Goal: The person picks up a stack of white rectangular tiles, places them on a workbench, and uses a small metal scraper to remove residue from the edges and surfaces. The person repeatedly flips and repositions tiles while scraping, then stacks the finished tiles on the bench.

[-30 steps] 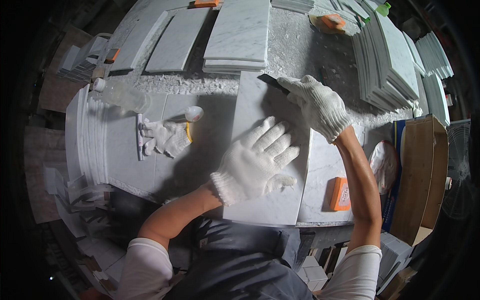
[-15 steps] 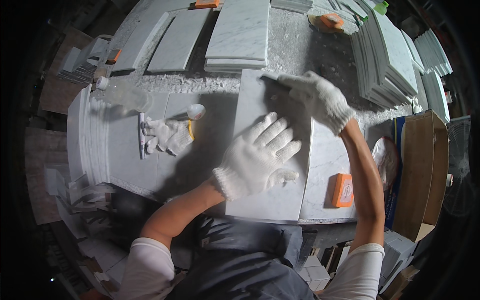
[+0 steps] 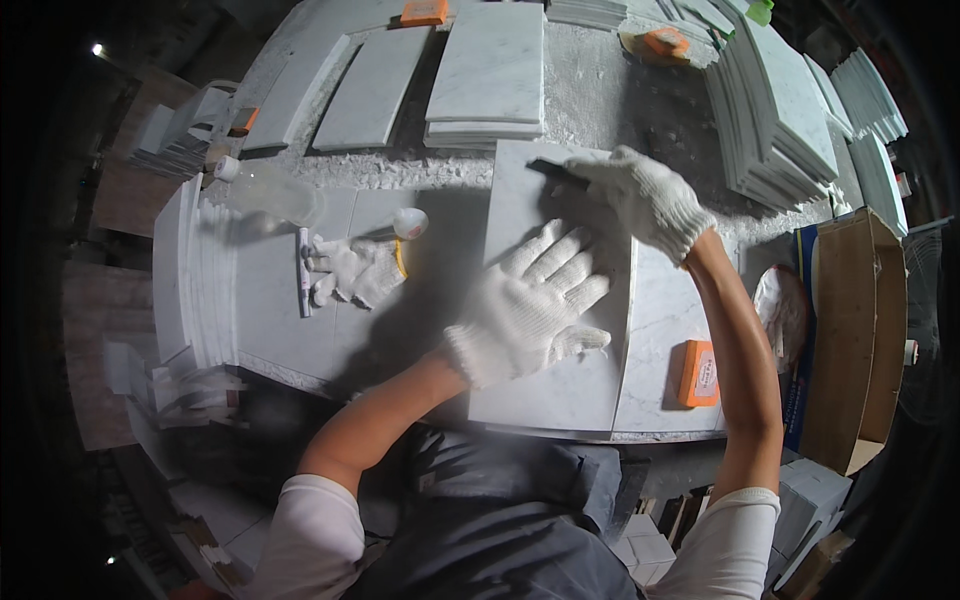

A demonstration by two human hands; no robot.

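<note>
- Your left hand (image 3: pixel 525 320) is palm down on the slab (image 3: pixel 555 395), fingers fanned out, gripping nothing.
- Your right hand (image 3: pixel 645 200) is closed around the dark bar (image 3: pixel 553 172) over the slab's far end; can't tell if the bar touches the stone. Your hands are apart, btw.
- That slab's near end sits right at the front edge of the bench (image 3: pixel 590 80).
- Orange block (image 3: pixel 698 374): right of the slab, near the front edge.
- Off to your left: loose glove (image 3: pixel 358 272), pen (image 3: pixel 304 272) just beside it, then the bottle (image 3: pixel 275 195), tipped over.
- Tall stack (image 3: pixel 775 115): toward the bench's far right corner.
</note>
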